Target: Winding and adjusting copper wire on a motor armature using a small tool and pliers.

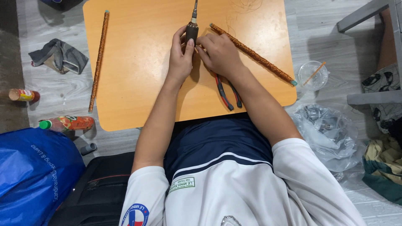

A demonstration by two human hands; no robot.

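A short dark cylindrical plug with a metal tip and thin cable [192, 29] is pinched upright-on-the-table by the left hand [181, 56], thumb and fingers closed round it near the far edge of the orange wooden tabletop [138, 83]. Its lower end is touched by the curled fingertips of the right hand [220, 53]. Red-and-black-handled pliers [228, 94] lie beneath the right wrist. Glittery orange rods lie just beside the right hand [251, 52] and well apart at left [99, 60].

Orange wooden table [138, 83]: red-handled pliers [228, 94] near front edge; glittery orange rod [98, 60] along left side, well apart from pliers; second glittery rod [255, 54] diagonal, just right of pliers.
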